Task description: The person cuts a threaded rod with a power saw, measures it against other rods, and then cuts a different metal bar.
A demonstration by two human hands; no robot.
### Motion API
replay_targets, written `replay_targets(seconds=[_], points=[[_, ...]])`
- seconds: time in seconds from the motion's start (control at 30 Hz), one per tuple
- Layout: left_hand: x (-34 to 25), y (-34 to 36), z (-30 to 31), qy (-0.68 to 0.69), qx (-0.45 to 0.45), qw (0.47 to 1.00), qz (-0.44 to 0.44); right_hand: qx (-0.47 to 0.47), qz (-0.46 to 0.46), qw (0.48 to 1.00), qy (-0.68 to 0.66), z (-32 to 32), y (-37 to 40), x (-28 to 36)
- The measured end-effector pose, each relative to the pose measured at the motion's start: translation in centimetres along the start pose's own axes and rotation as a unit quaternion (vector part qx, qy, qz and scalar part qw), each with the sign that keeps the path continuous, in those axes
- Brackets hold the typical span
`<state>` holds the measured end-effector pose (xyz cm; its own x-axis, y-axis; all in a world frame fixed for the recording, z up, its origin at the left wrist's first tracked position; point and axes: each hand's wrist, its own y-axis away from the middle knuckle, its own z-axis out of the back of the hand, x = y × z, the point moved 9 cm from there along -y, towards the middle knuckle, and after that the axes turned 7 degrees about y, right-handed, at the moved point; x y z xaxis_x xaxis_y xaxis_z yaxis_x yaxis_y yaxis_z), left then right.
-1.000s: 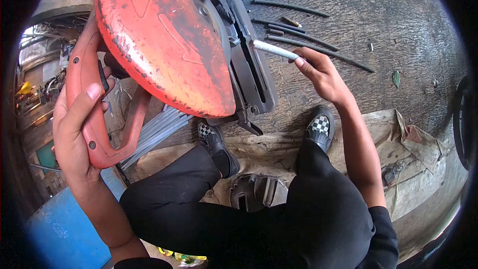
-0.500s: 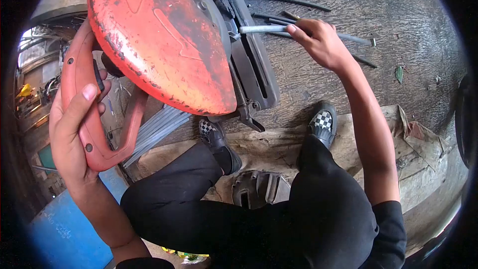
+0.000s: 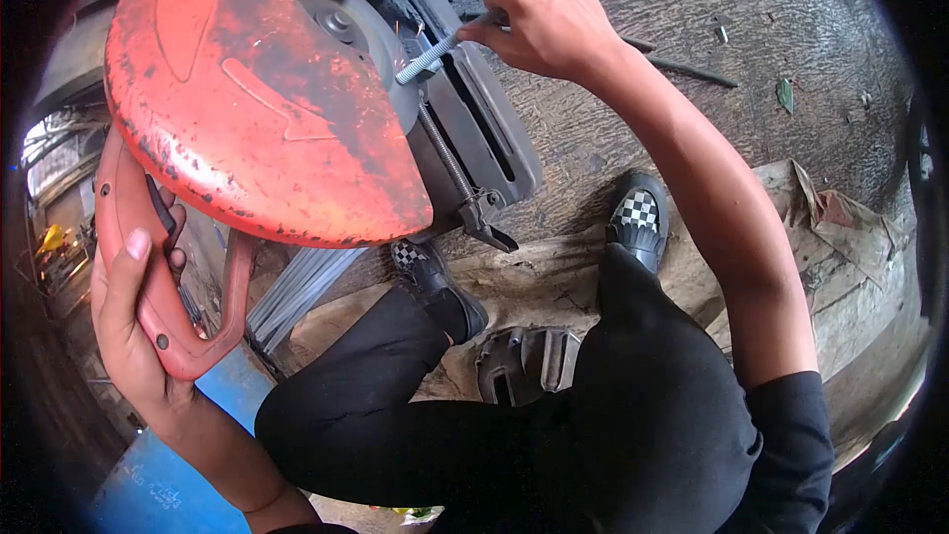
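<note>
A chop saw with a rusty orange blade guard (image 3: 247,109) fills the upper left, its dark base and vise (image 3: 474,129) lying on the floor. My left hand (image 3: 129,316) is wrapped around the saw's orange handle (image 3: 168,336) at the left edge. My right hand (image 3: 544,20) reaches across the top and holds a grey threaded metal rod (image 3: 430,54), whose tip lies at the vise under the blade. I am crouched, black trousers and checkered shoes (image 3: 638,213) below the saw.
Several thin dark rods (image 3: 692,69) lie on the grey floor behind the saw. A bundle of grey bars (image 3: 297,287) sits under the guard. Worn sacking (image 3: 830,227) covers the floor at right, a blue drum (image 3: 158,485) stands lower left, a dark metal part (image 3: 524,361) between my legs.
My right hand has moved up and left, carrying the rod in toward the vise under the blade. The view has shifted, so the saw sits lower and further left.
</note>
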<state>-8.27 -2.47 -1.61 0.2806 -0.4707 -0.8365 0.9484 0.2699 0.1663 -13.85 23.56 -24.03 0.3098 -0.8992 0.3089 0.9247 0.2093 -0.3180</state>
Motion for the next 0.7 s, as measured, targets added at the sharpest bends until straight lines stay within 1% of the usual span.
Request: replay_targets(seconds=[0.03, 0.1, 0.13, 0.3, 0.57, 0.7], points=[[0.0, 0.0, 0.0, -0.001, 0.003, 1.0, 0.001, 0.001, -0.003, 1.0, 0.0, -0.1, 0.0, -0.2], [0.0, -0.1, 0.0, -0.004, 0.028, 1.0, 0.012, 0.002, -0.015, 0.999, -0.051, -0.1, -0.1, -0.6], [0.0, -0.1, 0.2, -0.006, 0.031, 0.999, 0.011, -0.011, -0.013, 0.998, -0.053, 0.2, 0.0, -0.5], [0.4, -0.2, 0.7, 0.01, 0.008, 1.0, 0.017, -0.029, -0.016, 0.999, -0.036, 0.9, -0.3, -0.2], [0.1, -0.1, 0.5, -0.008, -0.01, 1.0, 0.013, -0.043, -0.007, 0.999, -0.011, 1.3, -0.4, 0.4], [0.1, 0.1, 0.3, 0.006, -0.019, 1.0, 0.01, -0.072, -0.012, 0.997, -0.014, 1.8, -0.2, 0.5]])
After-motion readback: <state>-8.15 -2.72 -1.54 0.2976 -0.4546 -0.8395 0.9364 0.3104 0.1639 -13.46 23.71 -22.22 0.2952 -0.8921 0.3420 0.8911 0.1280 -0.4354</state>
